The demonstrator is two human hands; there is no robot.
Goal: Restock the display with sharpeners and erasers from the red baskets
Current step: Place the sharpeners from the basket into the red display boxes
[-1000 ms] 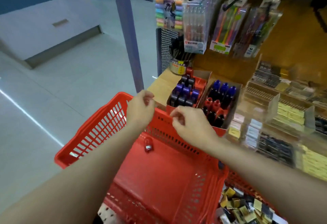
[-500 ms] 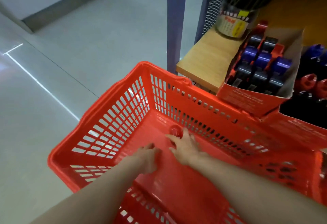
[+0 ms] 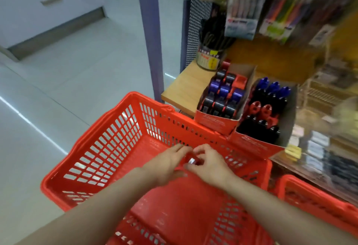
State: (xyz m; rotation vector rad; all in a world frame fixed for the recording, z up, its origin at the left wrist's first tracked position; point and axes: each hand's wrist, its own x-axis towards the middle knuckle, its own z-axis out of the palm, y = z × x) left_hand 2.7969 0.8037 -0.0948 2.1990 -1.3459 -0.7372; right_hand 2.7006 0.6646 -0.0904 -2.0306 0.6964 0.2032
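Both my hands are down inside a large red basket point(image 3: 108, 148) whose floor is almost bare. Between them lies a small red sharpener point(image 3: 190, 160) with a silver blade. My right hand point(image 3: 209, 167) curls its fingers and thumb round the sharpener. My left hand point(image 3: 166, 165) has its fingers stretched out against the sharpener's left side. Just beyond the basket's far rim, on the wooden shelf point(image 3: 184, 87), stand two red display boxes: one point(image 3: 217, 120) with black and purple sharpeners, one point(image 3: 255, 144) with black, blue and red ones.
A second red basket point(image 3: 313, 198) sits at the lower right. A tub of black pens point(image 3: 210, 55) stands at the shelf's back. Packs of pens hang above it. Blurred clear trays of small goods fill the right. A purple post point(image 3: 150, 35) rises left of the shelf, with grey floor beyond.
My hands went from the basket's far rim down into it. The right hand has closed on the red sharpener and the left hand has come up beside it. The view has tilted up.
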